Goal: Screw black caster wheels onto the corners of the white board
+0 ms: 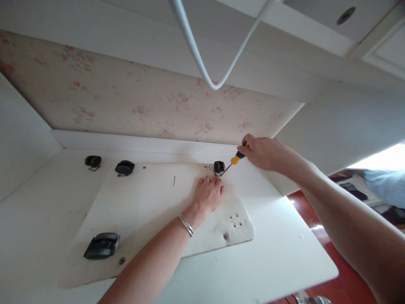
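The right hand [261,150] grips a slanted screwdriver [234,160], its tip at the base of the wheel [219,166] at the far right of the board [158,207]; the left hand [207,195] braces there, pinching or not I cannot tell; a steeper shaft would likely slip less

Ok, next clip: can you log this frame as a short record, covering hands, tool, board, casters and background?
Left hand: on the board, fingers at the far-right caster's base
Right hand: gripping the screwdriver
Screwdriver: yellow and black, tip at that base
Board: white, lying on a white surface
Other casters: two on the board's left side, one beside it
Near-right corner: screw holes
Background: floral panel
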A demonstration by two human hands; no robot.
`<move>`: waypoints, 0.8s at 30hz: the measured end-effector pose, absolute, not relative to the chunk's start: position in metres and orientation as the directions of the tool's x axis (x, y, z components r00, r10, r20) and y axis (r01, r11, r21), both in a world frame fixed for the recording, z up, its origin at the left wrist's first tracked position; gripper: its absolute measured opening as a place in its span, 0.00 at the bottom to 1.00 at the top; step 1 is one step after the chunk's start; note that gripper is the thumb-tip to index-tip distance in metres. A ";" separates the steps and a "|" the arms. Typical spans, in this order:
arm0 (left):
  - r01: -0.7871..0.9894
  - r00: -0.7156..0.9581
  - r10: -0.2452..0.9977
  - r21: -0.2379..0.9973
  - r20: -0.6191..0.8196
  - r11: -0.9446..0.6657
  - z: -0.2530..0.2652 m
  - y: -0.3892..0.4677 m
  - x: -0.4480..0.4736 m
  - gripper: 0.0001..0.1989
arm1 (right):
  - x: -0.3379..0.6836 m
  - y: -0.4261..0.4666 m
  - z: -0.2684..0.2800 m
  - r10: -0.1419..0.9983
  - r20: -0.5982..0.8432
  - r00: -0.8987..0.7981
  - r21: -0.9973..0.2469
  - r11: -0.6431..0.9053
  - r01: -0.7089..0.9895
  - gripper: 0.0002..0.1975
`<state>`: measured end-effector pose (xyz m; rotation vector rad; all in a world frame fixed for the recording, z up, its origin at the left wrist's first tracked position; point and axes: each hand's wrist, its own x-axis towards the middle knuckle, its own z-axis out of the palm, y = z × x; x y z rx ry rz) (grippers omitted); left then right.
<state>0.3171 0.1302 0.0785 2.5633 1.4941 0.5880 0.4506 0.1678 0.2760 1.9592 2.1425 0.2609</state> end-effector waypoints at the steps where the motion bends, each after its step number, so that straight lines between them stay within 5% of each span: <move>1: 0.811 0.439 0.856 0.291 0.271 -0.508 0.078 0.130 0.317 0.13 | 0.450 0.168 0.276 0.995 -0.048 -0.084 0.274 0.094 0.957 0.22; 9: 0.810 0.440 0.857 0.292 0.269 -0.508 0.078 0.130 0.318 0.13 | 0.448 0.167 0.282 0.973 -0.183 -0.140 0.172 0.172 0.970 0.20; 14: 0.814 0.437 0.861 0.292 0.262 -0.502 0.079 0.130 0.317 0.13 | 0.444 0.166 0.282 0.997 -0.075 -0.016 0.352 0.041 0.935 0.30; 20: 0.810 0.445 0.854 0.286 0.269 -0.512 0.080 0.129 0.316 0.13 | 0.446 0.167 0.278 0.968 -0.150 -0.203 0.143 0.224 0.964 0.23; 24: 0.809 0.445 0.853 0.287 0.271 -0.513 0.079 0.129 0.316 0.13 | 0.445 0.167 0.278 0.990 -0.072 -0.124 0.310 0.140 0.940 0.24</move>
